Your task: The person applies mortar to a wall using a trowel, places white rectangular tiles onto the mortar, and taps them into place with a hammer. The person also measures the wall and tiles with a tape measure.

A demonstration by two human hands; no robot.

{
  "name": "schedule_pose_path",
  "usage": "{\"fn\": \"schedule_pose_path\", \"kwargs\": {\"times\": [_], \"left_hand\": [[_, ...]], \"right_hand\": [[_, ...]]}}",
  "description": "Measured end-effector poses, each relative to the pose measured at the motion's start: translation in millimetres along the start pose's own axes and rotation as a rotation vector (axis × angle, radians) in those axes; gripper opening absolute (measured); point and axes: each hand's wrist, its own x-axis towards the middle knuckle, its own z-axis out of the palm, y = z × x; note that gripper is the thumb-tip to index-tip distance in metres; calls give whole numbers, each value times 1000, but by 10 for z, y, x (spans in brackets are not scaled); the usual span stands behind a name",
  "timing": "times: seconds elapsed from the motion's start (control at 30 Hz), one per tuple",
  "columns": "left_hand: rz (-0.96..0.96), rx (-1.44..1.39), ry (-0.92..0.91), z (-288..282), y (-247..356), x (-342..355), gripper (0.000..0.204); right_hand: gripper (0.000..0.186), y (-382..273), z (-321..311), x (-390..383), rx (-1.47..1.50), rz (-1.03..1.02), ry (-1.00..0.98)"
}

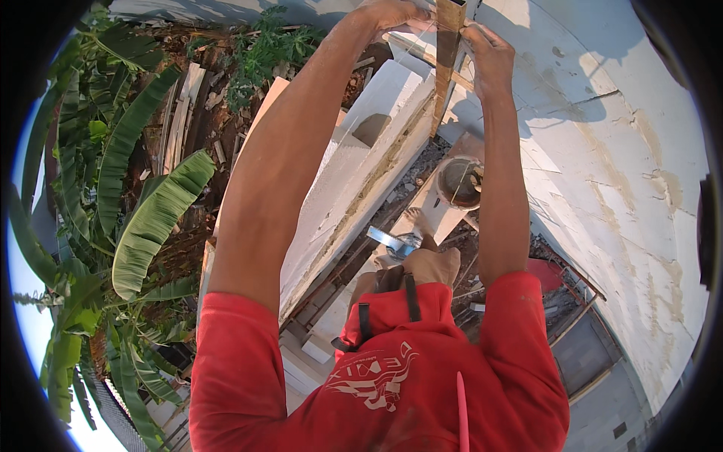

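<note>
Both my arms reach up to a tall, narrow brown post (447,64) at the top of the head view. My left hand (395,13) is just left of the post, fingers closed and bent toward it. On the other side, my right hand (489,59) has its fingers pinched together close to the post's edge. Faint thin lines, perhaps string, show near the fingertips, but what either hand pinches is too small to make out. The post stands at the end of a low wall of white blocks (361,154).
A round bucket (458,183) with grey mortar sits on a plank below my right forearm. Near my bare foot (419,220) lies a flat metal tool (392,241) with blue on it. A large pale wall (595,158) rises at right; banana leaves (162,226) grow at left.
</note>
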Motion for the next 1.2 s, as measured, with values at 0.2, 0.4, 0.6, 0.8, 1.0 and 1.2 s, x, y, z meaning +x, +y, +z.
{"fn": "schedule_pose_path", "kwargs": {"times": [0.2,0.4,0.6,0.8,1.0,1.2], "left_hand": [[8,-163,37,51,51,-27,31],[5,-179,77,50,78,-47,31],[6,-59,115,144,-99,186,27],[11,-517,67,118,-147,5,27],[82,-493,191,-824,-80,-1838,38],[-241,-136,722,-1106,-468,-5127,42]], "right_hand": [[26,-173,25,-82,-115,-80,-76],[22,-176,73,-89,-121,-100,-37],[30,81,-50,107,-27,-39,-66],[33,-57,17,-22,-330,-253,-98],[34,-557,-12,-444,2,-22,149],[29,-871,0,-1483,-193,-148,125]]}}
